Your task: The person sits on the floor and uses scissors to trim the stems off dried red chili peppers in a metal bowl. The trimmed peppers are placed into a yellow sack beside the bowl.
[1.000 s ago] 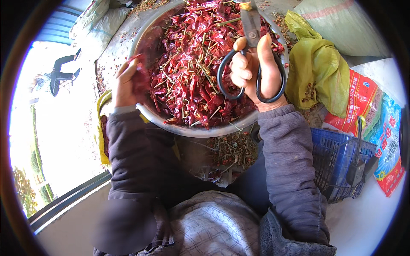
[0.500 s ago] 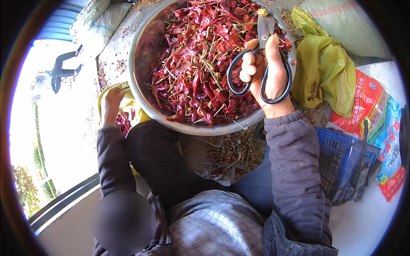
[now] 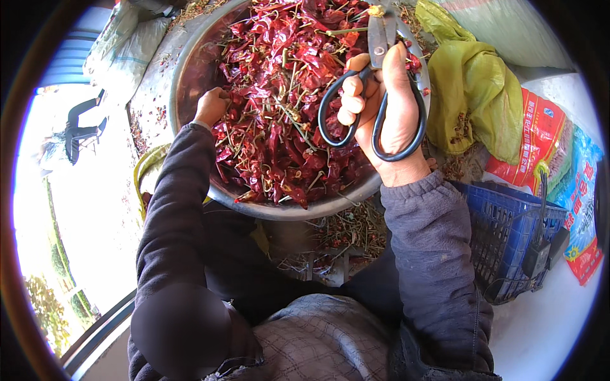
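Note:
A wide metal basin (image 3: 183, 95) is heaped with dried red chilies (image 3: 279, 120), many with pale stems on them. My left hand (image 3: 212, 106) is inside its left rim at the edge of the heap, fingers curled down against the chilies; whether they grip one is hidden. Over the right side of the basin, my right hand (image 3: 395, 114) is closed round black-handled scissors (image 3: 341, 114), thumb and fingers at the loops. Their metal blades point away from me and look closed or nearly so, with a small yellowish bit by the tip.
A yellow-green sack (image 3: 473, 95) lies right of the basin, near a red printed bag (image 3: 524, 136). The blue plastic basket (image 3: 502, 235) stands by my right forearm. Loose stems (image 3: 352, 232) litter the floor between my legs. Left of the basin is a yellow-edged bag (image 3: 149, 168).
My left hand has moved from the yellow-edged bag at the left, up and rightward into the basin's left side. My right hand still holds the scissors in much the same pose.

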`<action>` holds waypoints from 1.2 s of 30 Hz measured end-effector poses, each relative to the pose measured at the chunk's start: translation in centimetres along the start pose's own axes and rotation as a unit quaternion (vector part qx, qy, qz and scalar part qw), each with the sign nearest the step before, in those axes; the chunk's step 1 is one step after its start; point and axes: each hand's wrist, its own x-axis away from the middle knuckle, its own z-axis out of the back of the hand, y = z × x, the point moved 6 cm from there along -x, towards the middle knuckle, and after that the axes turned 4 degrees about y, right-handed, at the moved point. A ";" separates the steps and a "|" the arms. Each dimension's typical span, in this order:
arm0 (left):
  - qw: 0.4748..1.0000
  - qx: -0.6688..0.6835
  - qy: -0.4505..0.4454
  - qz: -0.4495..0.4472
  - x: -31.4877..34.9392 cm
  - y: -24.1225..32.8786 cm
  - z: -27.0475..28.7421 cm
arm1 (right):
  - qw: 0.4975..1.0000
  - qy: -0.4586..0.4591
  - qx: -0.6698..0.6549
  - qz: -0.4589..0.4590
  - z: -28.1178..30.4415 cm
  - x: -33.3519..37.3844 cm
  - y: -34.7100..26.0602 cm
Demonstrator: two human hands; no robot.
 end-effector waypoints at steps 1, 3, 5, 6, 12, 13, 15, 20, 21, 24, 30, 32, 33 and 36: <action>0.997 0.069 0.016 0.010 0.4 -0.1 1.0 | 1.000 -0.021 -0.015 0.009 -0.4 -0.2 -0.1; 0.997 0.072 -0.020 -0.017 1.6 0.4 2.0 | 0.998 0.009 -0.009 0.061 -0.1 -0.6 -1.0; 0.991 0.125 -0.054 0.015 3.5 0.4 1.5 | 0.984 0.079 0.021 0.160 0.8 -0.5 -2.6; 0.975 0.184 -0.103 0.072 4.3 0.2 0.4 | 0.980 0.107 -0.046 0.163 1.3 -0.4 -2.7; 0.997 0.042 0.027 0.057 3.9 -0.2 -0.6 | 0.992 0.118 -0.011 0.041 2.0 0.4 -1.1; 0.994 -0.085 0.049 0.045 3.2 -0.3 -0.5 | 0.994 0.105 0.016 0.026 1.8 0.6 -0.8; 0.983 -0.140 0.122 0.010 2.4 -0.3 -0.5 | 0.995 0.059 0.071 0.039 1.6 0.9 -0.9; 0.999 -0.035 -0.014 0.028 0.3 -1.4 -3.1 | 0.992 0.047 0.111 0.046 2.2 1.1 -2.0; 0.999 -0.002 -0.027 0.045 0.2 -1.5 -2.8 | 0.992 0.048 0.107 0.044 2.3 1.0 -2.2; 0.983 0.129 -0.095 0.091 1.3 -0.7 -1.1 | 0.994 0.057 0.085 0.044 2.2 0.9 -2.7; 0.994 0.103 0.031 0.012 5.9 6.6 7.9 | 0.993 0.056 0.099 0.044 1.4 0.8 -2.4; 0.952 0.294 0.054 0.062 8.3 8.5 9.6 | 0.988 0.054 0.142 0.036 1.3 1.1 -1.8; 0.927 0.363 0.077 0.053 9.8 9.5 10.5 | 0.983 0.045 0.171 0.046 1.1 1.3 -1.5; 0.783 0.612 0.048 0.100 12.9 11.9 10.0 | 0.958 0.012 0.281 0.057 0.5 1.8 -0.4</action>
